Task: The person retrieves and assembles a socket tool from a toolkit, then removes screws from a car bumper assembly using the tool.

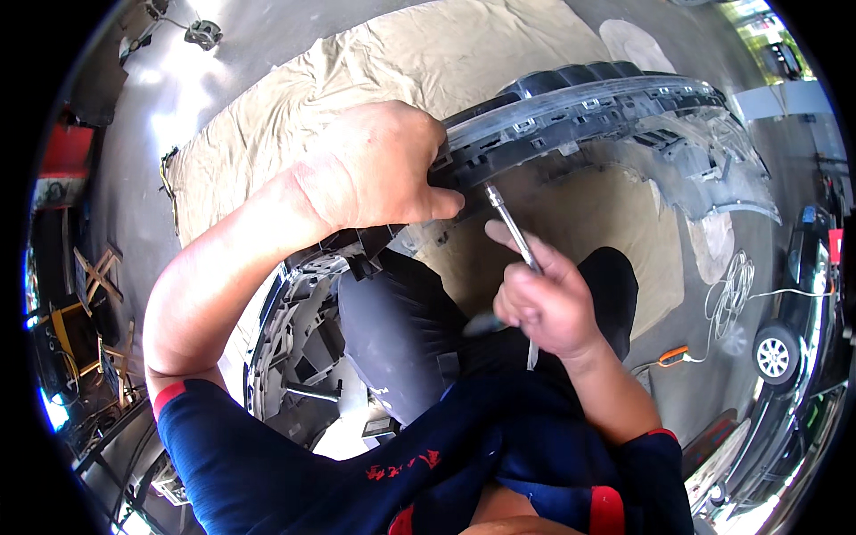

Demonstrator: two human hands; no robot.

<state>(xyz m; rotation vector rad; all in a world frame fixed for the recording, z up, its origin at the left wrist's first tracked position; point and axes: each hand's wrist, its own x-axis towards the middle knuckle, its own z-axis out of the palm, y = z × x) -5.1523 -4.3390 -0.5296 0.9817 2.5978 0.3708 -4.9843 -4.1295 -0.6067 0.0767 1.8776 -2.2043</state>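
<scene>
My left hand [379,165] is closed on the long black car bumper [580,111], near its clipped inner edge, with part of the fingers hidden behind the hand. My right hand [548,299] grips a slim silver tool [505,216] with a socket-like tip, which points up toward the bumper just right of my left thumb. A blurred dark teal object [483,325] shows under my right fingers. The bumper arches across the view, and part of its inner structure [294,330] runs down at the left of my legs.
A beige cloth [259,125] lies under the bumper. At the right are a coiled white cable [727,290], an orange power strip [673,355] and a dark car with a wheel [774,355]. Wooden stands [98,276] stand at the left; metal equipment [203,34] is at the upper left.
</scene>
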